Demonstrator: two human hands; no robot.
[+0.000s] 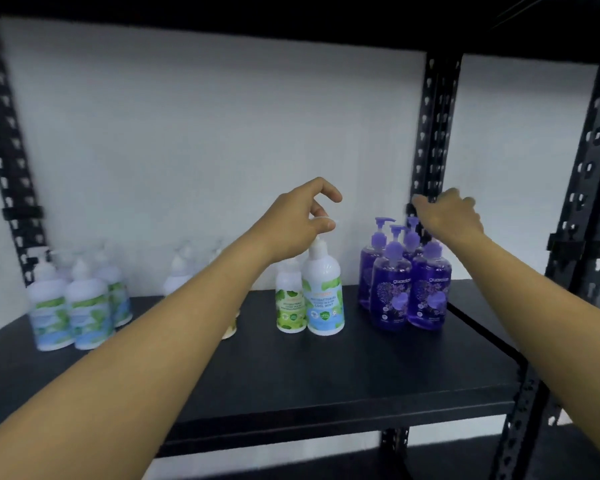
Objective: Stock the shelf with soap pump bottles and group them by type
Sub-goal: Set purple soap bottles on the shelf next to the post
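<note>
My left hand [300,220] hovers over a white cool-mint pump bottle [323,296] standing mid-shelf and pinches its pump head between thumb and a curled finger, the index finger arched above. A smaller white bottle with a green label [290,306] stands touching its left side. My right hand [447,216] reaches over a cluster of several purple pump bottles [392,292], fingers relaxed, touching the pumps at the back right. More white bottles with blue-green labels [70,306] are grouped at the left, blurred.
The black shelf board [326,375] has bare room in front of the bottles. Black perforated uprights [433,133] stand behind the purple group and at the right edge [596,202]. Behind my left forearm, more white bottles [179,271] are partly hidden.
</note>
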